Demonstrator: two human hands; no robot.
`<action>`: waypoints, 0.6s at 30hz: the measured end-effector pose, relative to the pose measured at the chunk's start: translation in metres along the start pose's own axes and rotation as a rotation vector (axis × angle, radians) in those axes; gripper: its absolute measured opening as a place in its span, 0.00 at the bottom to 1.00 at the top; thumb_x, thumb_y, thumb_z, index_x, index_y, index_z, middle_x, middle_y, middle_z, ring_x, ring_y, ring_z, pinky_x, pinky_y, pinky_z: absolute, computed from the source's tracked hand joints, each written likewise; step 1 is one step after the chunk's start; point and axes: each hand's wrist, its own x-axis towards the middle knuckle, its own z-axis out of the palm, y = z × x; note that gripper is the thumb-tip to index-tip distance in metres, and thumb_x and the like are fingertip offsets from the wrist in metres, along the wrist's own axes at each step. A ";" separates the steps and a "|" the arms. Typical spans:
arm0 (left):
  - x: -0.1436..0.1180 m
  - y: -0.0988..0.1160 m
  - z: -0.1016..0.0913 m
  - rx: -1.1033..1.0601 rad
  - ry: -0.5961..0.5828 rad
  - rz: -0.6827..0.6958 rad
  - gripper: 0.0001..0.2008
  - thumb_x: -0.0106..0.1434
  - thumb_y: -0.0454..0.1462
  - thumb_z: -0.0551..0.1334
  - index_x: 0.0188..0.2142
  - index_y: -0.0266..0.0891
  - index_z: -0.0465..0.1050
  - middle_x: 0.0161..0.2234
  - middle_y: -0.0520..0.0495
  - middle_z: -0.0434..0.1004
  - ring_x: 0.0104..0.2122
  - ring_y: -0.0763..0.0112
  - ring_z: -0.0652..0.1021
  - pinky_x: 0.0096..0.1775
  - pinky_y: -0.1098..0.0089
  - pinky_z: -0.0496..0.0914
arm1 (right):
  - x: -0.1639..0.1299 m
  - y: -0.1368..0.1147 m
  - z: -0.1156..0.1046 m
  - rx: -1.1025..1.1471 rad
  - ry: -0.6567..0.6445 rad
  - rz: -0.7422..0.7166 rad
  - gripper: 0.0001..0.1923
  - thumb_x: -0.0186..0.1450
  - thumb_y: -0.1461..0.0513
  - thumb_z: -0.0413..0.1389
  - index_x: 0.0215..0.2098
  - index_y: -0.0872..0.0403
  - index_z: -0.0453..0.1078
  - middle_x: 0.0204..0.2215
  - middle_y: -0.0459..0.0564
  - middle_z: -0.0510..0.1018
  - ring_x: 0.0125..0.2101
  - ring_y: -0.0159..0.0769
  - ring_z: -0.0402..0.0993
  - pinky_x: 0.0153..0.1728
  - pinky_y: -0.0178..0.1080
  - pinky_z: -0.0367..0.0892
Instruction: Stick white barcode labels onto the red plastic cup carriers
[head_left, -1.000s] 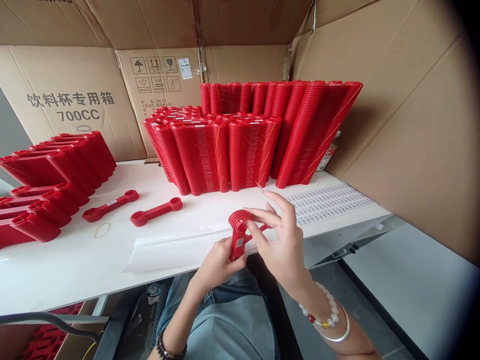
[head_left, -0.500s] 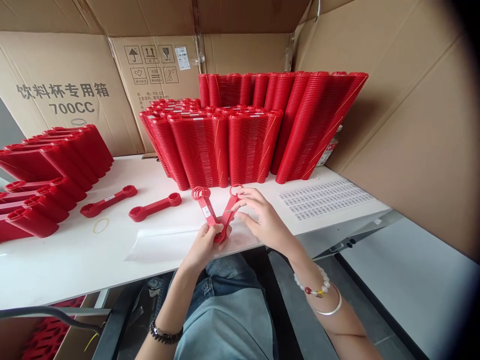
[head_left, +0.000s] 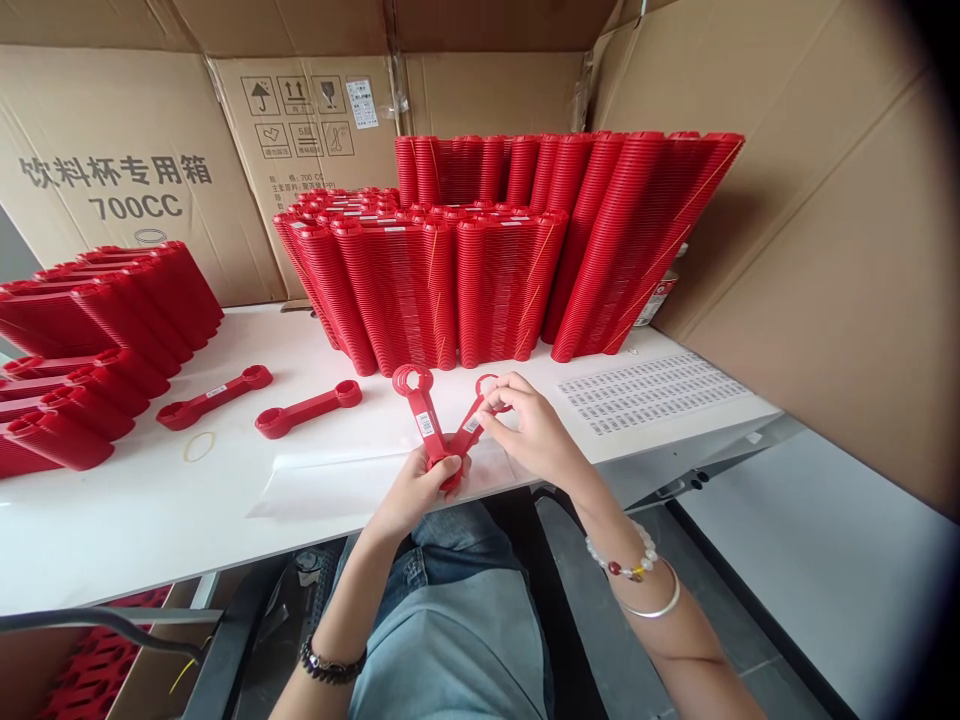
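Observation:
Near the table's front edge, my left hand (head_left: 421, 488) is closed around the lower ends of several red plastic bars with ring ends. They fan out in a V. The left stack of bars (head_left: 421, 405) carries a white barcode label on its face. On the right bar (head_left: 466, 434) there is also a small white label (head_left: 472, 424). My right hand (head_left: 529, 425) has its thumb and fingers closed at the upper part of that right bar, partly covering its ring. Two similar loose bars (head_left: 309, 408) lie flat to the left.
Tall bundled stacks of red bars (head_left: 397, 290) stand at the back, with more stacks (head_left: 124, 330) at the left. A sheet of printed labels (head_left: 649, 392) lies right. A clear plastic sheet (head_left: 322, 485) and rubber band (head_left: 199, 446) lie in front. Cardboard (head_left: 112, 120) walls the back.
The right bar now shows a white label on its face. My right fingers have drawn together near its ring, and the fanned bars have shifted slightly right.

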 end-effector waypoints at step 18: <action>-0.002 0.001 0.001 0.090 -0.045 0.019 0.12 0.64 0.44 0.58 0.34 0.36 0.67 0.25 0.54 0.65 0.20 0.79 0.63 0.25 0.72 0.59 | -0.001 0.005 0.003 -0.038 -0.034 0.084 0.08 0.61 0.64 0.57 0.24 0.52 0.69 0.36 0.48 0.70 0.40 0.39 0.73 0.45 0.45 0.69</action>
